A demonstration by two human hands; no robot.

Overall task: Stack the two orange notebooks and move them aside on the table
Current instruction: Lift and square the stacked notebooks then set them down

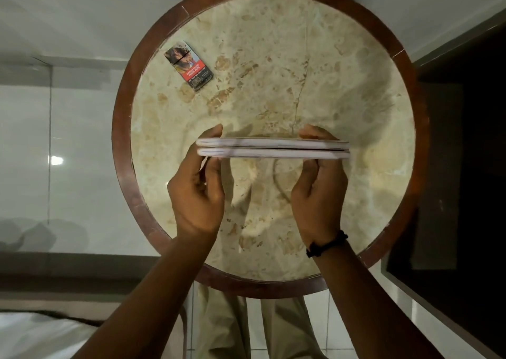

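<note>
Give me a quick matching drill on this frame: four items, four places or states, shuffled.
Items:
1. notebooks
2. cigarette pack
3. black wristband
4. table rim

States:
A. dark brown wood ring around the marble top
B. lying flat on the marble, far left
C. pressed together on edge, held between the left hand and right hand
D. worn on the right wrist

Pairs: 1-C, 2-B, 3-D, 4-A

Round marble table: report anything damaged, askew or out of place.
A thin dark crack runs down the round marble table from the far centre toward the two stacked notebooks, held edge-on by the left hand and right hand. A cigarette pack lies skewed at far left.
</note>
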